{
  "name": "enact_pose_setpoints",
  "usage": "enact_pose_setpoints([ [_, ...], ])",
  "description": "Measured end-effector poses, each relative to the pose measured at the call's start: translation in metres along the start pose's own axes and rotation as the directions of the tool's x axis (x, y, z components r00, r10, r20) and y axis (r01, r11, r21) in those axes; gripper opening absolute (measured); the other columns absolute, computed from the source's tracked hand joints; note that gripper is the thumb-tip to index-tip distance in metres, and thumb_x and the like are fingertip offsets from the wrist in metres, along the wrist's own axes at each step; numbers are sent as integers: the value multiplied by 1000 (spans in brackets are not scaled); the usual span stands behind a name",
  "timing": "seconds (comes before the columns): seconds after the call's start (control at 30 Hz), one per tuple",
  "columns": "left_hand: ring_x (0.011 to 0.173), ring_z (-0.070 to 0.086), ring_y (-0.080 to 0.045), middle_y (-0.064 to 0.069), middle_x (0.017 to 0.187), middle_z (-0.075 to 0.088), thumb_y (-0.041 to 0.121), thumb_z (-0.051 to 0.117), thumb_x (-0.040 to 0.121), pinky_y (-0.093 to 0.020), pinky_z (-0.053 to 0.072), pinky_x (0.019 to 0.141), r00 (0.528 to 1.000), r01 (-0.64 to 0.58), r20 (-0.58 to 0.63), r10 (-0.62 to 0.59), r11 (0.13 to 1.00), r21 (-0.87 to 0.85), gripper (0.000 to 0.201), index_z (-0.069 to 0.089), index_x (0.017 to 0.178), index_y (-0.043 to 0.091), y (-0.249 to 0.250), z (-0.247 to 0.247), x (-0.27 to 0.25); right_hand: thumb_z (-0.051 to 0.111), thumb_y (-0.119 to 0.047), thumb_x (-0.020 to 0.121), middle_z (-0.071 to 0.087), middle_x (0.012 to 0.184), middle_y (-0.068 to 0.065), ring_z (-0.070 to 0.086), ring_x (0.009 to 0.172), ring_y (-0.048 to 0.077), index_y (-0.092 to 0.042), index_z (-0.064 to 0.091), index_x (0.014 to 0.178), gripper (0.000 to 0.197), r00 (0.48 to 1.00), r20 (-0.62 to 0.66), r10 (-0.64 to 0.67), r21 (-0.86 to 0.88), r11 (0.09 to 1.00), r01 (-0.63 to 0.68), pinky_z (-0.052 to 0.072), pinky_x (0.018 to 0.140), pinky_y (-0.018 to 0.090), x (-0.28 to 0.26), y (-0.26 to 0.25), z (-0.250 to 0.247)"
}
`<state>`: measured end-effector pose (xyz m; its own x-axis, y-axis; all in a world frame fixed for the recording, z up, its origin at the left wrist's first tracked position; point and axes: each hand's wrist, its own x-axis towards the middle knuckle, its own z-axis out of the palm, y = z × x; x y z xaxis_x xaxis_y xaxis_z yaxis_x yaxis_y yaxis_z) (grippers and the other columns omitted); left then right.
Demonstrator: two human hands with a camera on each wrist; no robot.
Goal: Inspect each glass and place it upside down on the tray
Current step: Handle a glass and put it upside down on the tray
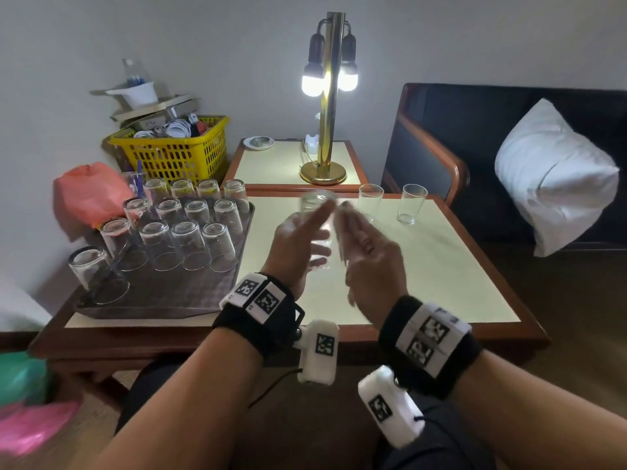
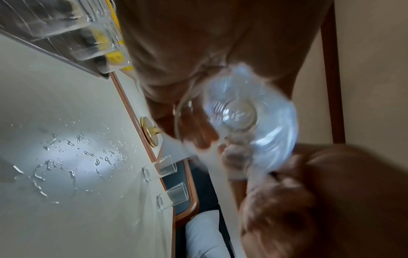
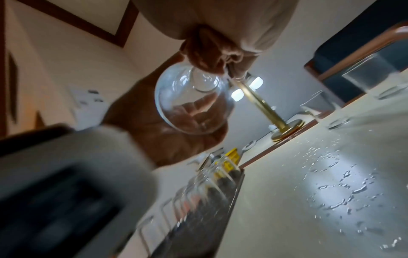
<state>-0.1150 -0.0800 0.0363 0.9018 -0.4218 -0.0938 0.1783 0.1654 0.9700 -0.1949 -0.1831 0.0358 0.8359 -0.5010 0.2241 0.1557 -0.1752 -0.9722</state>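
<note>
- Both hands are raised above the table (image 1: 424, 266), facing each other, with one clear glass (image 1: 317, 228) between them.
- Left hand (image 1: 295, 245) has its fingers stretched nearly straight along the glass's left side, palm against it; the index finger points away from the person.
- Right hand (image 1: 369, 262) has its fingers curled round the glass's right side; in the right wrist view the fingertips (image 3: 212, 62) pinch it near the base.
- Held glass is blurred, base pointing away from the person and open mouth towards the wrists.
- Left of the left hand, a dark tray (image 1: 190, 293) holds rows of glasses standing upside down; the nearest one (image 1: 217, 247) is just beside that hand.
- Beyond the right hand, two more glasses stand upright near the table's far edge: one (image 1: 370, 201) close past the fingertips, the other (image 1: 410, 204) further right.
- Below the hands, water drops (image 2: 73, 162) lie scattered on the pale tabletop.
- Past the hands, a brass lamp (image 1: 327, 106) with two lit bulbs stands on a smaller side table.
- Far beyond the left hand, behind the tray, are a yellow basket (image 1: 176, 154) and a pink bag (image 1: 88, 195).
- Far right of the right hand, a white pillow (image 1: 556, 178) rests on a dark seat.
</note>
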Motion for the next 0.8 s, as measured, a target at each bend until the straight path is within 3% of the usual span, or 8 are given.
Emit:
enact_pose_setpoints([
  [0.1,97,71,-32,-17,115,69,66,54,96,-45,58,84,991,125,59,-123,992,-18,54,58,120,18,1,-3,1,57,-35,102,60,141,-14,56,86,-1,-29,53,144,43,999,21,-27,-29,999,28,47,76,19,-3,2,3],
  [0.17,91,72,-29,-18,115,70,60,63,92,-39,57,76,982,113,149,-119,992,48,56,57,125,15,-3,-3,-1,58,-30,101,62,138,-11,51,81,-1,-28,54,144,43,998,-54,34,57,998,-31,40,74,19,9,-2,-1],
  [0.3,87,71,-23,-9,106,69,70,65,84,-37,55,73,999,35,-12,-35,999,-26,56,61,115,23,-2,-6,3,56,-27,103,59,141,-14,64,103,-5,-27,53,144,42,996,55,-75,-83,993,80,51,91,18,-7,-4,7],
  [0.47,87,72,-28,-18,114,70,56,71,88,-38,56,73,990,90,106,-92,996,22,58,58,126,15,-6,-3,-1,56,-21,103,57,144,-12,57,128,4,-21,53,145,42,998,-45,-37,-30,999,36,49,109,39,7,-6,-1],
  [0.57,93,69,-28,-13,113,68,64,63,89,-43,57,81,997,62,-34,-64,996,-66,49,61,115,22,-3,-8,1,54,-20,104,54,145,-15,56,123,-6,-24,51,146,42,989,102,-110,-143,982,124,51,104,26,-10,-2,5],
  [0.63,101,71,-34,-20,119,69,62,54,99,-48,58,88,985,158,85,-153,985,-63,47,58,119,20,-4,-8,-2,55,-26,104,59,142,-10,63,98,-7,-27,52,146,42,995,62,-82,-113,990,88,56,83,17,-2,1,2],
  [0.73,86,71,-31,-20,114,69,57,71,84,-41,57,72,987,95,126,-96,995,13,65,55,129,12,-7,-7,-2,55,-17,104,55,146,-11,57,126,0,-20,52,146,43,997,-32,-72,-83,994,69,50,107,30,10,-2,-2],
  [0.8,82,67,-24,-12,109,65,62,71,84,-37,54,72,1000,20,-3,-20,999,-45,60,58,123,18,-2,-9,0,53,-15,104,51,147,-14,47,133,-6,-19,51,147,43,990,67,-124,-151,980,133,41,112,20,-2,-3,4],
])
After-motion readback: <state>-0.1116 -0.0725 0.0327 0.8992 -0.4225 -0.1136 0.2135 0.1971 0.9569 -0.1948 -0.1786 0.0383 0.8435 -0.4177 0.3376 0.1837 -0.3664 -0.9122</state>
